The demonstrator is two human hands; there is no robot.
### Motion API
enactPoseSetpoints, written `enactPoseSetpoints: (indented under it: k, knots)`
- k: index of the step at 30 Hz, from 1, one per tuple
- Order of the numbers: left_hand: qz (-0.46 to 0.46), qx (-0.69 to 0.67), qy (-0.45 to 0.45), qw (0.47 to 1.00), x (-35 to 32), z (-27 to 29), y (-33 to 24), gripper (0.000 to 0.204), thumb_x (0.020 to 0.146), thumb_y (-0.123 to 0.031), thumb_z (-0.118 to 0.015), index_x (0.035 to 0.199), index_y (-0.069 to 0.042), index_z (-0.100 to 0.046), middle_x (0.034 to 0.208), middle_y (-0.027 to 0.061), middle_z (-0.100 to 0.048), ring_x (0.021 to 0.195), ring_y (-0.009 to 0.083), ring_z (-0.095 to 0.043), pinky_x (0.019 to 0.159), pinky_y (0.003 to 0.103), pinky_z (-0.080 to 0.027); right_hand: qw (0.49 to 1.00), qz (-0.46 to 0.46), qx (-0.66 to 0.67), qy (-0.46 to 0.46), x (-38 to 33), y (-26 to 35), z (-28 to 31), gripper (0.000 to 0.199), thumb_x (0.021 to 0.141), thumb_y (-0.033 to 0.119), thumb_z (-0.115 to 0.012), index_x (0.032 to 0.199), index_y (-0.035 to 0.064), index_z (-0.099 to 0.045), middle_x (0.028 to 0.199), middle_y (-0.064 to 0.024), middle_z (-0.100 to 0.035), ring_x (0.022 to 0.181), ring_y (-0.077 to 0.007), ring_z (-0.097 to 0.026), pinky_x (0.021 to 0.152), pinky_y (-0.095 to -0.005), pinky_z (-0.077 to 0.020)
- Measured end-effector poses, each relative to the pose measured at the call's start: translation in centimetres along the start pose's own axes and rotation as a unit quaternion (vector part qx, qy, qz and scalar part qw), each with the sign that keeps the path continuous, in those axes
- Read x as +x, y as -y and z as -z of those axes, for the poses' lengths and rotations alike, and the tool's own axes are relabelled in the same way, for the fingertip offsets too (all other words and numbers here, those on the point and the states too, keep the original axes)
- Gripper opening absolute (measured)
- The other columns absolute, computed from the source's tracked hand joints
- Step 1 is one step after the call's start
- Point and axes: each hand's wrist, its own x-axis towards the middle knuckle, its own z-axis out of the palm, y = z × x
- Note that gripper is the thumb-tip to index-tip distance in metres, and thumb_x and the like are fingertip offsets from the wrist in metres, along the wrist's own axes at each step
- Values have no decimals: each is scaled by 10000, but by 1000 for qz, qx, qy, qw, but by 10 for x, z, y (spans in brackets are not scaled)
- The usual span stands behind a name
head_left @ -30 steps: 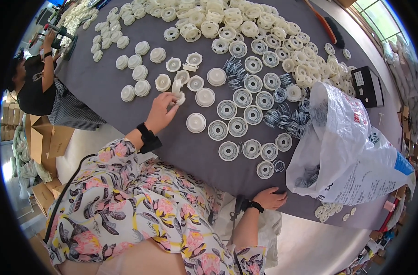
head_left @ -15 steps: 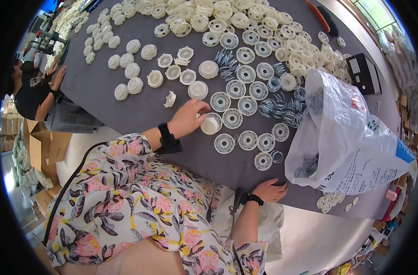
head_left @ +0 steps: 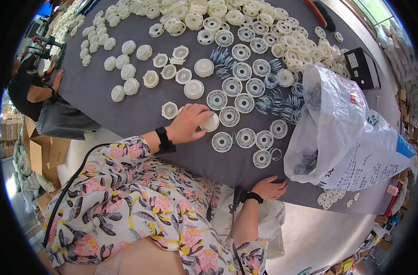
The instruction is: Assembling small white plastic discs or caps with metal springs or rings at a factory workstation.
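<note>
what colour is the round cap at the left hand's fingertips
The round cap is creamy white, best seen in the head view.

Grey surface (head_left: 94, 87), thickly covered. Far side: heap of cream plastic rings (head_left: 265, 18). Middle: cream rings with grey inserts (head_left: 239, 104), coiled metal springs (head_left: 268, 104) bunched beside them. Left of those: round white caps (head_left: 128, 71), loosely grouped. Right: white plastic bag (head_left: 337, 137) (more springs visible inside), black box (head_left: 362, 68) behind, brush (head_left: 327, 20) beyond. Near edge, by bag: small flat cream pieces (head_left: 327, 198).
</note>
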Motion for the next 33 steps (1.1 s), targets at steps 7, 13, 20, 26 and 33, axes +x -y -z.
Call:
enactPoseSetpoints:
  k: [7,13,20,26,33]
  knots:
    - [24,-16,-11,1000,1,8,6,512,678,-152,-682,1167,-101,-539,1092,110,-522,1059,283,-488,908,400,-367,1000,2,8,-1,-2,-1,-3,465,880,341,-492,1240,48,-465,1291,-164,-444,1252,-317,-376,1008,-473,-302]
    - [151,85,-56,983,-52,37,54,537,670,-143,-674,1183,-91,-526,1118,118,-512,1053,302,-491,894,406,-387,1000,-3,9,6,-1,1,1,472,886,341,-483,1248,39,-459,1296,-157,-446,1255,-313,-376,1013,-472,-299]
    - [234,57,12,970,-68,38,58,561,657,-145,-665,1193,-85,-512,1145,127,-492,1068,306,-483,899,403,-392,1000,-2,1,0,-1,0,-3,468,885,344,-480,1239,39,-464,1283,-151,-449,1250,-309,-380,1010,-468,-303]
    - [139,179,-90,970,-52,32,36,551,658,-128,-658,1185,-70,-508,1166,135,-500,1065,296,-499,896,399,-393,1000,6,-3,-13,-2,-4,-5,460,882,345,-485,1233,48,-470,1276,-149,-454,1239,-314,-391,1008,-471,-310]
    - [20,-68,82,994,-18,-6,-11,579,680,-163,-686,1218,-90,-485,1276,113,-466,1208,285,-415,980,438,-327,1000,15,4,-24,-1,-1,-5,457,880,341,-493,1233,51,-472,1272,-151,-463,1236,-316,-397,1007,-474,-314]
